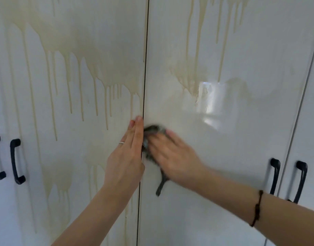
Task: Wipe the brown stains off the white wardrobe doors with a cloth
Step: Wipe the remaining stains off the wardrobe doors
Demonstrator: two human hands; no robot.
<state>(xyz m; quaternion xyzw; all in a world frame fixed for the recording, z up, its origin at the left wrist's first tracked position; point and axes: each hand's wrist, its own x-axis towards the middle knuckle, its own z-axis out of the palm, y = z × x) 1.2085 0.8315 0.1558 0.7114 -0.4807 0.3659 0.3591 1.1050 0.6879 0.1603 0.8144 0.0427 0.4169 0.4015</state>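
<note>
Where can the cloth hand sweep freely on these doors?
Free: on the right door, the stretch between the right hand and the black handle, and below the cloth. Tight: the centre seam, where the left hand lies flat beside the cloth.

Reaches forward and up with both bare forearms [92,213]. Holds the left hand [126,157] flat, fingers straight, close together, pointing up, a ring [121,142] on one. Presses with the right hand [175,157], palm down, fingers extended up-left, motion-blurred; dark beaded band [257,208] at that wrist.
</note>
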